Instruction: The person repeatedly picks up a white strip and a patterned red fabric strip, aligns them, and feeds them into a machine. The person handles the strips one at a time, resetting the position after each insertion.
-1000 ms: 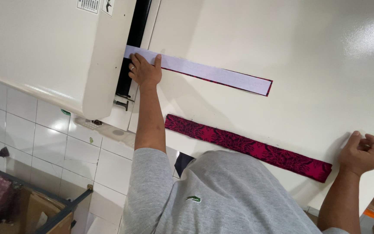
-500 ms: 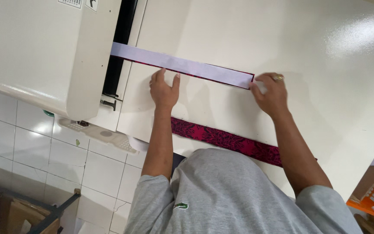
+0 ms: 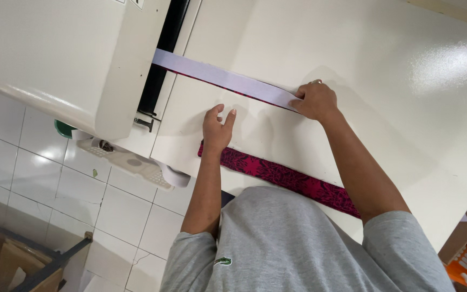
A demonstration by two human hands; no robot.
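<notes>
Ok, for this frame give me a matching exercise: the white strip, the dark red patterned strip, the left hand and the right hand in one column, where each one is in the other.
Things:
1. white strip
2. dark red patterned strip
3. left hand
4. right hand

Places:
A. flat on the bare table between the two strips
B. on the free end of the white strip
C. along the table edge nearest the person
D. running from the machine's slot across the table

Pairs: 1-D, 2-C, 3-A, 4-B

Brown cardboard box [image 3: 6, 267], bottom-left corner.
</notes>
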